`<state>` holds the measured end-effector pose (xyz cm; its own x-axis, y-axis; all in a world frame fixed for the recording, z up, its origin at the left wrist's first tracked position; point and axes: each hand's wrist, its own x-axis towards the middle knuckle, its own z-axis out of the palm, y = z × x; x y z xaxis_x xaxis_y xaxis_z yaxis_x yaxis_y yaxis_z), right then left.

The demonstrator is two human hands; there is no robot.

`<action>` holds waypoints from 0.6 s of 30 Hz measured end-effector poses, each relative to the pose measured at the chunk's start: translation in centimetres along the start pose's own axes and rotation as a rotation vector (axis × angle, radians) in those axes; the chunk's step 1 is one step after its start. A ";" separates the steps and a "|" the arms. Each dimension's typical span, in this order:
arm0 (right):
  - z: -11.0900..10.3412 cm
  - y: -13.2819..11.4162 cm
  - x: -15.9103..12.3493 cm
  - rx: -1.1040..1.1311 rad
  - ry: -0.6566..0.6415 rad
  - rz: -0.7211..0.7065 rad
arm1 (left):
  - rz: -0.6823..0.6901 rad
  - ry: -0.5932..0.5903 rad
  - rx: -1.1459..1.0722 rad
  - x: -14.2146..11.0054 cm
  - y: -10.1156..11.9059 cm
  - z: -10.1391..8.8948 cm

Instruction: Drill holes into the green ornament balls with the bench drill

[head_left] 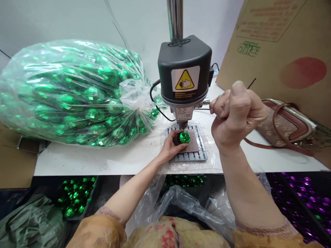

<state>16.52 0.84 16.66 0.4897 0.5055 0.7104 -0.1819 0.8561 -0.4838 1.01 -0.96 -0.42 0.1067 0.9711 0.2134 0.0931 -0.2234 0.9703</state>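
A shiny green faceted ball (184, 137) sits on a thin brown board (194, 144) over the slotted metal base plate (203, 156). My left hand (172, 145) grips it from the left, thumb and fingers around its side. Directly above the ball is the chuck of a black bench drill press (184, 72) with a yellow hand-warning label. Whether a bit enters the ball I cannot tell. Raised to the right of the drill head, my right hand (238, 113) is closed in a fist around the press's feed lever (206, 101), whose grip is mostly hidden by the fingers.
A large tied clear bag (77, 93) of green faceted balls lies on the left of the white table (103, 160). On the right are a handbag (287, 122) with a brown strap and a big cardboard box (274, 41). Below the table edge, green and purple balls (302, 193) show.
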 end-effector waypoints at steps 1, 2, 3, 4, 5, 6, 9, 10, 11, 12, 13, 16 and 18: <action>0.0 0.0 -0.2 -0.016 0.001 -0.004 | 0.001 -0.004 -0.001 0.0 0.0 0.0; 0.0 -0.1 -0.3 -0.027 0.002 -0.010 | 0.003 -0.007 0.001 0.0 -0.1 0.0; -0.1 -0.1 -0.4 -0.027 -0.001 -0.020 | 0.005 -0.011 0.005 -0.1 -0.1 0.0; -0.1 0.0 -0.5 -0.016 -0.008 -0.035 | 0.007 -0.013 0.009 -0.1 -0.2 0.0; -0.2 0.0 -0.5 0.002 -0.016 -0.056 | 0.008 -0.015 0.012 -0.1 -0.2 -0.1; -0.2 0.1 -0.5 0.022 -0.026 -0.078 | 0.009 -0.016 0.014 -0.1 -0.3 -0.1; -0.4 0.4 -0.6 0.061 -0.056 -0.122 | 0.016 -0.019 0.016 -0.1 -0.4 -0.1; -0.5 0.5 -0.6 0.066 -0.063 -0.125 | 0.020 -0.018 0.019 -0.1 -0.5 -0.1; -0.6 0.6 -0.7 0.069 -0.068 -0.124 | 0.024 -0.016 0.025 0.0 -0.5 -0.1; -0.6 0.6 -0.7 0.071 -0.070 -0.123 | 0.025 -0.013 0.032 0.0 -0.5 -0.1; -0.7 0.7 -0.8 0.070 -0.069 -0.122 | 0.025 -0.008 0.036 0.0 -0.4 0.0; -0.8 1.0 -1.0 0.065 -0.049 -0.140 | 0.022 0.003 0.025 -0.1 -0.3 0.0; -0.9 1.3 -1.1 0.074 -0.047 -0.177 | 0.022 -0.001 0.018 -0.1 -0.2 0.1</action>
<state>16.56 1.25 14.79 0.4793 0.3492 0.8052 -0.1598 0.9368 -0.3112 1.05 -1.01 -0.67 0.1098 0.9660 0.2343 0.1082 -0.2459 0.9632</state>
